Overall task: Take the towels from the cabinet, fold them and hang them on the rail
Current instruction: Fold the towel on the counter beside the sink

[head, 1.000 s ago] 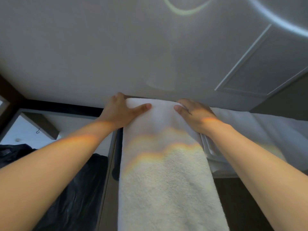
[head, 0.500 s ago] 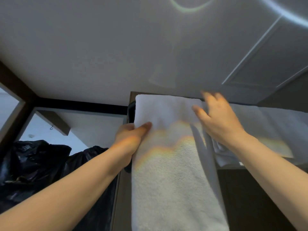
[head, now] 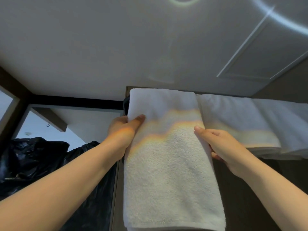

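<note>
left hand [head: 122, 130]: i see it pinching the towel [head: 170, 177], left edge
right hand [head: 223, 147]: fingers curled round right edge
upper right: second towel [head: 241, 117] alongside
lower left: black bag [head: 33, 164]

Your left hand [head: 123, 130] and right hand [head: 221, 145] are bare; your left forearm [head: 66, 177] and right forearm [head: 275, 189] are bare too, from the wrists to the lower edge of the view; your thumbnails [head: 142, 116] look short and plain; a streak of orange light lies across your left hand.
</note>
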Tool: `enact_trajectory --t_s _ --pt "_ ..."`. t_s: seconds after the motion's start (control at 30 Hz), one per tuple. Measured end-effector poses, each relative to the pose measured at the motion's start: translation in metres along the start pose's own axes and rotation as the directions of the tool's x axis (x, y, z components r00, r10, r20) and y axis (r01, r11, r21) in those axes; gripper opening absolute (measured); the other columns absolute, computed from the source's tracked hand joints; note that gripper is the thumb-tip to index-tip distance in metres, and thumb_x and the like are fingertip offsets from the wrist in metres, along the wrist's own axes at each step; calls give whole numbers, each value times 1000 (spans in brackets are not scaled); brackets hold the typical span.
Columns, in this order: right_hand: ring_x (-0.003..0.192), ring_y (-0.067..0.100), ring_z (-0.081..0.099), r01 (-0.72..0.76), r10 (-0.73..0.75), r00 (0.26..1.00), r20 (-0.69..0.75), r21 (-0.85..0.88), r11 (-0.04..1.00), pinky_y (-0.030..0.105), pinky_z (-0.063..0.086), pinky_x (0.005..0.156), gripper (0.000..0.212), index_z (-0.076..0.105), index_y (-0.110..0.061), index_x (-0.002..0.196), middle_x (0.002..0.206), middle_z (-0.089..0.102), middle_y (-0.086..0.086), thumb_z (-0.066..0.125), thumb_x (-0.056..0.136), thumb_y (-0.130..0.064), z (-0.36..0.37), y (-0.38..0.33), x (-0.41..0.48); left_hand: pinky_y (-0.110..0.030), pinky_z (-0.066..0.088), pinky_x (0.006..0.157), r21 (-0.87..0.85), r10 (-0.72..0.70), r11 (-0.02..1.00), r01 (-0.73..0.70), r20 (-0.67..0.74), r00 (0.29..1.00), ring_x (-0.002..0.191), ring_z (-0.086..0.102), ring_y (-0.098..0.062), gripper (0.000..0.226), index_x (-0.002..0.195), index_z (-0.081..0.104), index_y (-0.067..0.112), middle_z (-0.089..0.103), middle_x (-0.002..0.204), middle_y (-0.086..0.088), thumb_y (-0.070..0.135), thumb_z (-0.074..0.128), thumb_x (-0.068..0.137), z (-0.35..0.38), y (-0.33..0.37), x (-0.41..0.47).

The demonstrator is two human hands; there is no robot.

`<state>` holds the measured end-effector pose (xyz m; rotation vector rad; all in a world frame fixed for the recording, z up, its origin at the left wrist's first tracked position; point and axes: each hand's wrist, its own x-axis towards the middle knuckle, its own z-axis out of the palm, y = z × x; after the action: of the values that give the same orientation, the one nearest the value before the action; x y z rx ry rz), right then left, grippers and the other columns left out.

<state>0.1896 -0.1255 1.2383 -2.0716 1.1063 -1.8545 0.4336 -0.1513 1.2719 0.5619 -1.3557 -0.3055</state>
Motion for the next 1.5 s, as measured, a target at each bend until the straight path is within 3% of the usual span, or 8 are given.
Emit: enact_trajectory --t_s 0.37,0.67,0.8,1.13,1.3,1.4,1.43,1.5 --pt "52 24 51 51 -27 993 -111 225 973 28 35 51 41 64 2 87 66 59 16 64 90 -39 -5 -43 12 -8 41 43 86 183 981 -174 -119 976 60 55 -7 23 79 62 16 61 75 4 37 67 88 0 30 18" --pt "69 19 43 252 -174 919 -355 186 950 32 31 57 32 48 -13 63 68 46 8 63 91 -17 4 -85 74 -34 43 83 381 280 900 -211 -133 951 110 57 -33 56 121 59 3 61 120 -18 49 58 90 1 61 71" --pt "87 30 65 207 -116 940 -319 267 941 36 52 77 24 63 1 110 102 67 20 61 94 -17 6 -86 102 -46 49 95 406 203 899 -166 -49 978 116 55 -35 73 137 46 -1 54 133 -19 53 59 88 2 63 99" --pt "113 34 60 -49 -252 851 -460 -548 835 35 47 88 38 66 -9 113 121 65 16 54 93 -40 12 -78 123 -29 35 79 557 173 819 -138 -10 985 112 54 -33 73 130 54 3 57 128 -18 63 34 95 6 45 100" --pt "113 35 59 28 -330 814 -478 -535 844 39 49 92 39 67 -14 112 117 67 12 57 91 -45 8 -70 96 -30 31 57 595 256 776 -211 10 967 97 57 -35 70 112 59 -3 62 102 -17 61 39 94 -2 44 78" --pt "111 32 59 112 -393 787 -476 -516 849 41 48 89 37 66 -17 110 114 68 6 58 89 -46 6 -65 72 -22 33 81 566 269 801 -198 -43 962 78 59 -35 65 92 63 -2 59 94 -28 61 46 90 -10 41 58" --pt "110 30 59 125 -402 785 -471 -516 848 41 48 88 37 66 -18 109 112 68 3 58 88 -47 5 -63 64 -25 21 55 555 274 808 -195 -62 960 59 51 -28 56 73 56 6 53 72 -19 60 49 88 -13 39 50" --pt "107 28 60 140 -389 811 -437 -501 854 41 48 88 39 66 -20 107 109 69 0 56 86 -51 4 -55 51 -31 42 58 495 245 846 -196 -35 969 60 51 -28 53 71 52 8 53 70 -14 59 53 87 -20 34 35"
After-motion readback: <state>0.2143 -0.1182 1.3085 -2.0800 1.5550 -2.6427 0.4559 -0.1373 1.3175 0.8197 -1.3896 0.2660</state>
